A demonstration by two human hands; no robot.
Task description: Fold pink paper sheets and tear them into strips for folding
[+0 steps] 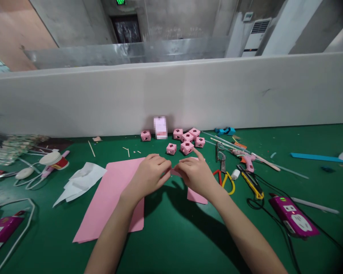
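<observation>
Between my two hands a small piece of pink paper (175,172) is pinched, mostly covered by fingers. My left hand (153,171) closes on its left end, above the edge of a stack of pink paper sheets (117,190). On the other end my right hand (194,173) is closed too, with one finger pointing up and away. A smaller pink paper piece (197,196) lies under the right hand. Just beyond the hands sit several folded pink paper cubes (186,147) with dark diamond-shaped openings.
Right of my hands lie red-and-yellow-handled scissors (228,182), glasses (221,152), a yellow utility knife (253,182), a pink glue gun (248,161) and a purple power strip (294,217). Crumpled white paper (81,180) and a paper cup (54,160) are at left. A pale partition (103,102) borders the green table's back.
</observation>
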